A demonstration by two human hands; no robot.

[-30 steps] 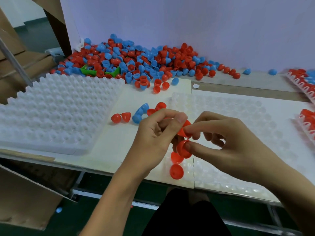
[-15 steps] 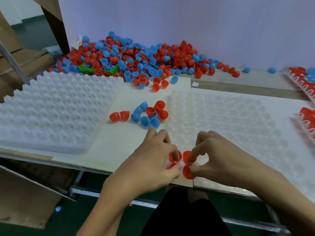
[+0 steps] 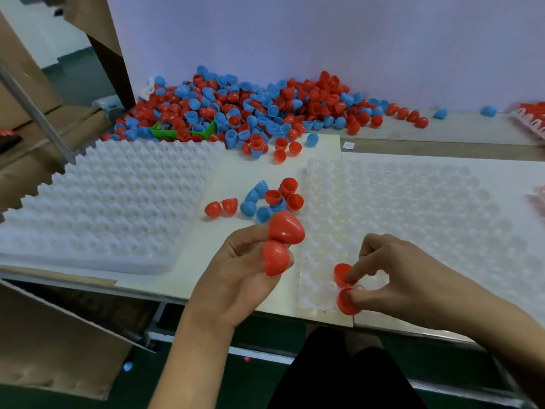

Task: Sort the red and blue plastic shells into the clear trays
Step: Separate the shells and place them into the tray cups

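Note:
My left hand [image 3: 236,270] holds a joined pair of red shells [image 3: 281,245] between its fingertips, raised a little above the table. My right hand [image 3: 392,273] presses a second pair of red shells [image 3: 345,287] into the near left corner of the clear tray [image 3: 427,208], one fingertip on each shell. A small cluster of loose red and blue shells [image 3: 265,202] lies on the white sheet just left of that tray. A big heap of red and blue shells [image 3: 250,110] is piled against the back wall.
A stack of white dimpled trays [image 3: 112,202] sits at the left. Partly filled trays with red shells [image 3: 530,118] show at the right edge. A green bin [image 3: 182,131] is half buried in the heap. Cardboard boxes [image 3: 35,93] stand at the left.
My left hand has lifted off the tray with a pair of red shells. My right hand stayed low at the tray's near left corner, fingers on the other red pair.

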